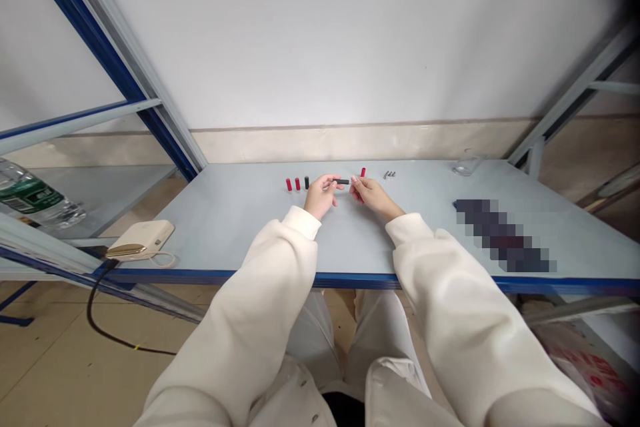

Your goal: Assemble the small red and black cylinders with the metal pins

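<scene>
My left hand (320, 193) is closed in a pinch on a small black cylinder (343, 181), held level above the grey table (235, 227). My right hand (367, 192) is closed beside the cylinder's other end, fingertips touching it. Just behind my right hand stands a small red cylinder (363, 172). To the left of my left hand stand two red cylinders (293, 184) and a black one (307, 182) in a row.
Small metal parts (389, 175) lie right of the red cylinder. A clear glass (467, 165) stands at the back right. A beige device with cable (140, 240) sits at the front left edge. A water bottle (35, 200) lies on the left shelf.
</scene>
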`<state>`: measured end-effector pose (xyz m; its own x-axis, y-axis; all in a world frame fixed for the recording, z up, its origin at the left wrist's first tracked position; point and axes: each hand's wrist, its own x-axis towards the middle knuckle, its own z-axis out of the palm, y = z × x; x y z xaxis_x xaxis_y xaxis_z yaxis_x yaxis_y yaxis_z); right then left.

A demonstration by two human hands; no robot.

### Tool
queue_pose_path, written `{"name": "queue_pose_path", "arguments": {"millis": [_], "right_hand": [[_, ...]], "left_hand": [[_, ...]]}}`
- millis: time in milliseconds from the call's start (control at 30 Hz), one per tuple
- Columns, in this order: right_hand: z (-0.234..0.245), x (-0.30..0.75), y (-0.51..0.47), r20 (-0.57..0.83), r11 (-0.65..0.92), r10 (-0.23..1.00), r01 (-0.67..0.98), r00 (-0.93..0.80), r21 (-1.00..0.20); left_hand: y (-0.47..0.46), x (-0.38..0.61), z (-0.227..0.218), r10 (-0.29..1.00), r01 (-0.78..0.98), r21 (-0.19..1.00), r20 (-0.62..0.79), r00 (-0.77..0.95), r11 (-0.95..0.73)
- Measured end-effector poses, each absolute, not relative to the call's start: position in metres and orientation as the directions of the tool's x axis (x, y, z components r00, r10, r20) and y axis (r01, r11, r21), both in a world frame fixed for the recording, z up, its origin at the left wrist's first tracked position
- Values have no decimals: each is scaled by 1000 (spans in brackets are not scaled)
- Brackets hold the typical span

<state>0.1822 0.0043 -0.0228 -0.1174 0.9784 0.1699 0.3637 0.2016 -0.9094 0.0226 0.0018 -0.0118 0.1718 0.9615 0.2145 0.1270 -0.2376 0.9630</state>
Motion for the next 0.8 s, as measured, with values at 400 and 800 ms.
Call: {"name": "queue_pose_path", "arguments": {"millis": [400,800], "right_hand": [[-16,185,2,223,249,967,262,-124,-932],[-17,185,1,309,333,943,285,-126,-899]], "left_hand": [[6,24,-15,967,20,978,203,151,-208],[5,22,-13,979,22,985,170,115,-174]]}}
